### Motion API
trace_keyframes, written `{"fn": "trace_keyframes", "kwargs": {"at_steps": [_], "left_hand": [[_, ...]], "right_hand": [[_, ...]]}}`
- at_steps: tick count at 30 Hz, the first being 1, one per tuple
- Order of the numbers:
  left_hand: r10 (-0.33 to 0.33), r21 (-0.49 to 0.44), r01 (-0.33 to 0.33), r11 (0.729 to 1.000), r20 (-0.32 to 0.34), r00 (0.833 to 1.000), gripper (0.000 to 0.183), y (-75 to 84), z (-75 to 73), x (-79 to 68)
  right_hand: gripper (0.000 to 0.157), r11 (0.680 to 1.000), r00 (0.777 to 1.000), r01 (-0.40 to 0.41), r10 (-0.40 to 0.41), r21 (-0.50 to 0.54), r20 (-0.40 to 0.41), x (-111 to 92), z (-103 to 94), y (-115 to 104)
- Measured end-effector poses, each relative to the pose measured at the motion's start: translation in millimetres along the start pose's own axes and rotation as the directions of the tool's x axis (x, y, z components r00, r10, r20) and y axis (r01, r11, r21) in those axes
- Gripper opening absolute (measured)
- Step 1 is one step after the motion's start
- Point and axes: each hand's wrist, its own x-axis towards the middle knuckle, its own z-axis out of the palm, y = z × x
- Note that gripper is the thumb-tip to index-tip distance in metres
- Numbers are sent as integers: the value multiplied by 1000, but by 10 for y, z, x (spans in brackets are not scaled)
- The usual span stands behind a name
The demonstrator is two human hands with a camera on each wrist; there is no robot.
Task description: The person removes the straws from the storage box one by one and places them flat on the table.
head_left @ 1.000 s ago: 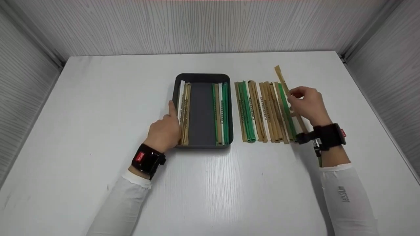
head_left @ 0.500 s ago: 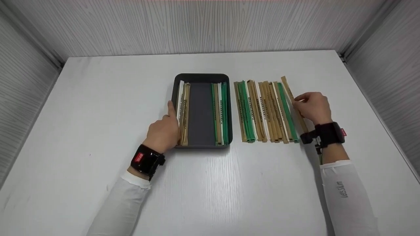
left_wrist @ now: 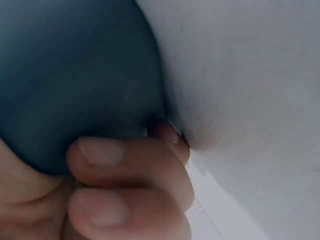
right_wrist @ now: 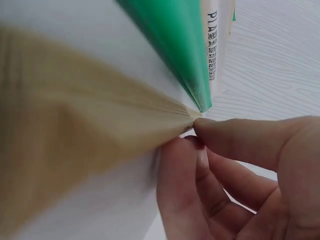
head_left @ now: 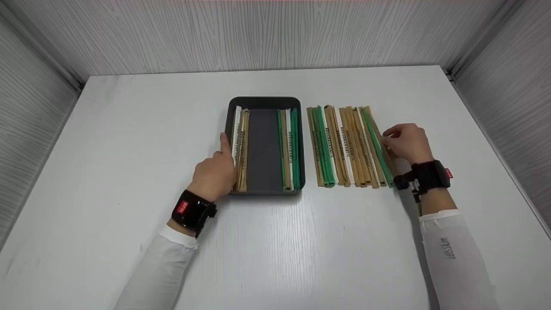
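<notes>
Right fingers [right_wrist: 177,175] pinched a brown straw [right_wrist: 100,115], seemingly aligning it with straws [head_left: 353,148] to their left (release called for gentleness).

White table [head_left: 275,249], grey walls [head_left: 275,34] (wood-grained)

Right wrist view, upper right: pale wrapper [right_wrist: 220,50] reads "PLA"; following characters blurred. Head view, lower right: sleeve [head_left: 454,262] marked "LetsSlim". Red wristband tags [head_left: 182,207] and print on wrapped straws [head_left: 329,144], centre: illegible.
</notes>
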Motion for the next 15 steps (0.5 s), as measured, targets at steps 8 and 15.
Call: {"fn": "trace_keyframes", "kwargs": {"at_steps": [8, 15], "left_hand": [[-8, -6, 8, 1000, 7, 1000, 91, 11, -9, 0], [-8, -13, 8, 1000, 6, 1000, 91, -4, -3, -2]], "right_hand": [[38, 1000, 996, -25, 26, -17, 88, -23, -54, -22], [40, 1000, 991, -12, 13, -9, 136, -29, -70, -31]]}}
